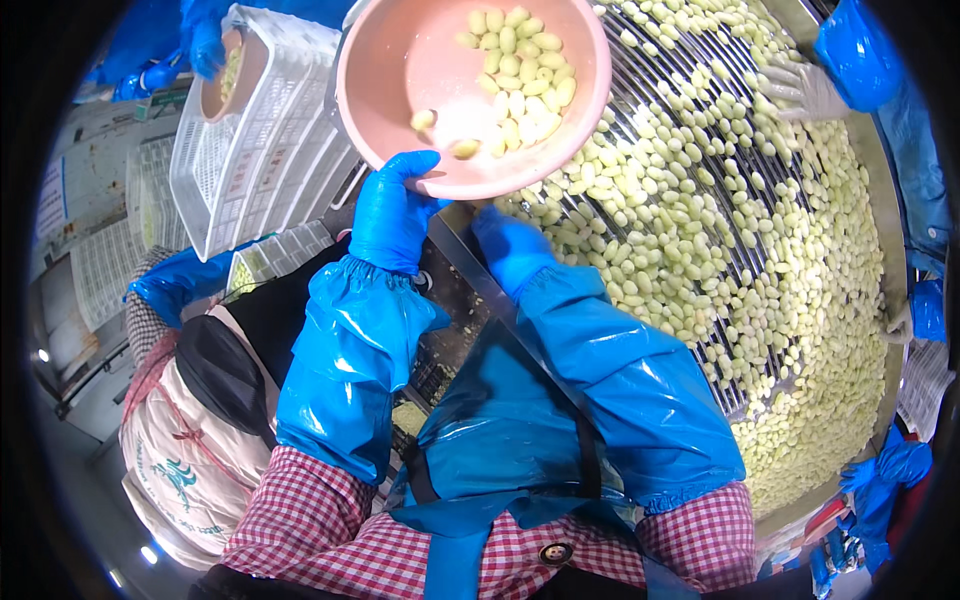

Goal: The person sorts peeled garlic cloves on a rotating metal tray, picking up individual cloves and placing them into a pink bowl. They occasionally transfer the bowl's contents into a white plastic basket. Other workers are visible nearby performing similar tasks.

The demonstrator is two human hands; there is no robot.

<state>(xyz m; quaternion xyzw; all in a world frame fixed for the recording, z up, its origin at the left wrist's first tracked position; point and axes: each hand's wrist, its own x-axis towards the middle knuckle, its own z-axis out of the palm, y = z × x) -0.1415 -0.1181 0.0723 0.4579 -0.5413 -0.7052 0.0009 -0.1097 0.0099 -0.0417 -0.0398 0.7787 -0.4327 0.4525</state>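
Note:
A pink plastic basin [375,105] is tilted toward me at the top middle, with pale green oval fruits [520,70] gathered in its far right part and two browner ones near its front. My left hand [390,215], in a blue glove, grips the near rim, thumb over the edge. Just below the basin, my right hand [512,245], also blue-gloved, is by the metal edge of the sorting table [490,290]. It is blurred and its fingertips are partly hidden, so I cannot tell whether it touches the basin or holds a fruit.
Many pale green fruits [800,350] cover the slatted table to the right. A co-worker's white-gloved hand [795,90] rests on its far side. Stacked white crates [260,130] stand at left, with another pink basin [225,85]. A person in a pale vest [190,450] is close at left.

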